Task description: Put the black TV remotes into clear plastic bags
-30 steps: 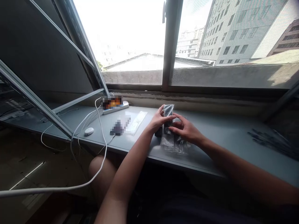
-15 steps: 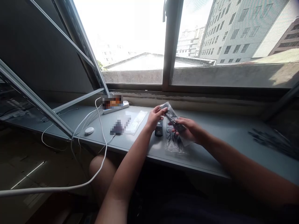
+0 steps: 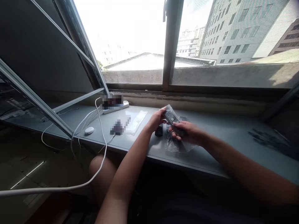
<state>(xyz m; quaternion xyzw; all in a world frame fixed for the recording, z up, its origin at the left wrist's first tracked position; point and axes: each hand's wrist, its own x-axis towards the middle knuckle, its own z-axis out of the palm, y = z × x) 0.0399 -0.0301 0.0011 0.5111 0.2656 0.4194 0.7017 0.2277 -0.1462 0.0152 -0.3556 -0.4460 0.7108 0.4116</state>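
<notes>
Metal frame (image 3: 77, 101) L, on grey desk (image 3: 219, 124). Wht pwr strip (image 3: 125, 104) nr wall (image 3: 140, 98), item atop pixelated. Wht puck (image 3: 89, 131) btwn frame & long wht cable (image 3: 46, 189). Window (image 3: 172, 46) behind; grey bldg (image 3: 235, 37) outside, R.

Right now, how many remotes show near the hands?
At least 3: held remote, bagged; dark remote beside the left hand; bagged remote by the right hand; more may be hidden.

Window (image 3: 130, 40) blown out by daylight — glare on table (image 3: 154, 148), foreground dim
</notes>
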